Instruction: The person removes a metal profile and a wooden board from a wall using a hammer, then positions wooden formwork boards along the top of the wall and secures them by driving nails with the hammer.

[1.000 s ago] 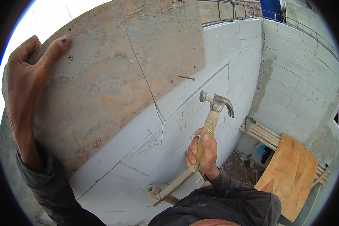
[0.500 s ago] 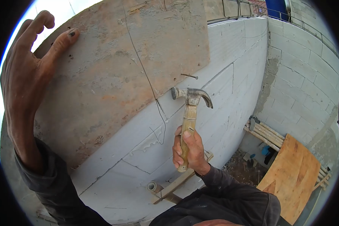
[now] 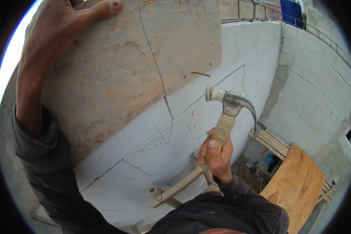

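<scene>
The right hand (image 3: 218, 154), right of centre in the frame, is closed around the wooden handle of a claw hammer (image 3: 233, 104), thumb laid along the grip. The hammer looks head-heavy and rigid; low on the handle, where the hand sits, seems the right hold. Above its striking face and apart from it, a nail (image 3: 201, 74) juts from the lower edge of a stained panel (image 3: 117, 78) that fills the upper left. The left hand (image 3: 58, 33) has its thumb on that panel's face, but its fingers are partly cut off, so I cannot tell how firmly it grips. The panel should be stiff and awkward, best held by its edges; a thin, bendable wire (image 3: 156, 66) hangs across it, and pale blockwork (image 3: 222, 109) lies beyond
</scene>
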A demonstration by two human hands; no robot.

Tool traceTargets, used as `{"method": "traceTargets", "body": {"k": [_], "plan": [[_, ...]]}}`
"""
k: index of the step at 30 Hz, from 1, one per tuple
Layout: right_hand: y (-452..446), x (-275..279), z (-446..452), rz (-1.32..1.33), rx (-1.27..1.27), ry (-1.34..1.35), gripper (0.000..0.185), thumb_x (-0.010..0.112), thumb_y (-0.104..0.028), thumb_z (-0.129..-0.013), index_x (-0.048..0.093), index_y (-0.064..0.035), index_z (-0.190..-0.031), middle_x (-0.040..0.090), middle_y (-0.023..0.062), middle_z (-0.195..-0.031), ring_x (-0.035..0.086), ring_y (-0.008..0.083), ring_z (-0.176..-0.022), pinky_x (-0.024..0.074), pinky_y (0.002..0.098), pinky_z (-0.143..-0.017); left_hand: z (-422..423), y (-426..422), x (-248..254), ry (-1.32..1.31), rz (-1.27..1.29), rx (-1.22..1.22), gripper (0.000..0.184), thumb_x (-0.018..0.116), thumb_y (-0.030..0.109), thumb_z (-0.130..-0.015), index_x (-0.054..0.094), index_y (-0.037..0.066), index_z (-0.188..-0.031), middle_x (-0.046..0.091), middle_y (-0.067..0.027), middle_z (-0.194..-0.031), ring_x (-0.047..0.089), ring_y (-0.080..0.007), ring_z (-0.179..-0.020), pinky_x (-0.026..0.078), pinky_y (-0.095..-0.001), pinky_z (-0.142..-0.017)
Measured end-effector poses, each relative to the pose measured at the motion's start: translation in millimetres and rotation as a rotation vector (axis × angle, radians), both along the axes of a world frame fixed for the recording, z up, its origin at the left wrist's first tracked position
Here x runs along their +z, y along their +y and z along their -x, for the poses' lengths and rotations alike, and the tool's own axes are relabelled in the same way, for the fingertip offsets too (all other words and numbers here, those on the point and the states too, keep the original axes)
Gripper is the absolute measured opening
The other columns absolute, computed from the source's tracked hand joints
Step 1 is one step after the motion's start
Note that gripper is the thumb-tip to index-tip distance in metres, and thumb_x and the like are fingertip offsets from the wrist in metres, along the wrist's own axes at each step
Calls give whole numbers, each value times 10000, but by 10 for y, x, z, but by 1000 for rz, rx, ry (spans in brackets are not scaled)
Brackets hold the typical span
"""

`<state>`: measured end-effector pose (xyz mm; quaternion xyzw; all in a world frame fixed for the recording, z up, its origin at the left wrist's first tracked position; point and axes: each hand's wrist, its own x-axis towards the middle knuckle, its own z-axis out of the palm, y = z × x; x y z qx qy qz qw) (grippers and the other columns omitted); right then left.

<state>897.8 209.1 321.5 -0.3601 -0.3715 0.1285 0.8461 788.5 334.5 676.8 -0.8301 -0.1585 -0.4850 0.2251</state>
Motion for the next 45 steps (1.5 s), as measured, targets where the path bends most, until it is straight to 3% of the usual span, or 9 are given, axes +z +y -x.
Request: {"method": "traceTargets", "body": {"k": [7, 9, 12, 17, 24, 31, 36, 43, 45], "plan": [[-140, 175, -156, -307, -698, -289, 393, 554, -181, -1053, 432, 42, -1353, 570, 78, -702, 517, 107, -527, 448, 269, -498, -11, -158, 14, -38, 37, 76, 379, 839, 245, -819, 528, 115, -646, 514, -32, -547, 504, -134, -453, 345, -301, -368], [-155, 362, -244, 425, -618, -397, 349, 568, -109, -1038, 453, 45, -1330, 587, 71, -712, 525, 115, -518, 442, 277, -485, 9, -158, 85, -36, 74, 103, 389, 848, 239, -805, 515, 124, -639, 495, -20, -534, 483, -120, -438, 324, -291, -353], [-152, 346, -266, 364, -575, -351, 296, 561, -124, -1051, 466, 34, -1282, 557, 66, -669, 527, 128, -505, 452, 280, -479, 43, -4, 161, -19, 71, 50, 404, 857, 237, -789, 500, 133, -631, 472, -5, -521, 450, -102, -421, 292, -278, -340], [-180, 365, -153, -467, -854, -459, 366, 540, -232, -1078, 455, 21, -1328, 555, 73, -730, 519, 108, -492, 443, 270, -444, 3, -103, 135, -5, 92, 113, 416, 860, 252, -783, 494, 133, -626, 462, 2, -517, 429, -93, -423, 272, -273, -346], [-112, 286, -536, 457, -700, -539, 246, 544, -153, -1062, 481, 49, -1187, 535, 68, -683, 569, 141, -538, 461, 285, -475, 104, 15, 197, 24, 30, -41, 434, 864, 263, -777, 486, 130, -611, 455, 12, -515, 424, -87, -432, 262, -279, -344], [-59, 304, -280, -554, -765, -521, 361, 490, -270, -1096, 415, 7, -1314, 559, 96, -749, 527, 137, -511, 497, 303, -456, 34, -67, 153, -1, 32, 66, 448, 862, 266, -773, 467, 132, -608, 430, 28, -522, 408, -82, -436, 247, -282, -349], [28, 139, -577, 423, -716, -479, 283, 599, -199, -1054, 499, 23, -1197, 561, 55, -724, 487, 143, -505, 426, 338, -490, 64, 28, 144, -17, -14, -5, 444, 849, 274, -781, 461, 140, -611, 419, 33, -521, 401, -80, -438, 236, -284, -349], [76, 106, -457, -399, -683, -421, 333, 524, -226, -1087, 413, 13, -1290, 545, 86, -749, 520, 123, -525, 467, 277, -467, 74, 26, 44, -76, -26, -43, 419, 836, 279, -769, 470, 142, -620, 423, 40, -530, 393, -76, -448, 223, -290, -360], [228, 23, -551, -91, -659, -471, 319, 561, -200, -1065, 430, 7, -1271, 541, 63, -705, 516, 127, -521, 458, 298, -460, 131, 29, 102, -38, 18, -101, 416, 837, 275, -768, 473, 139, -620, 425, 41, -527, 397, -75, -450, 226, -287, -361]]}}
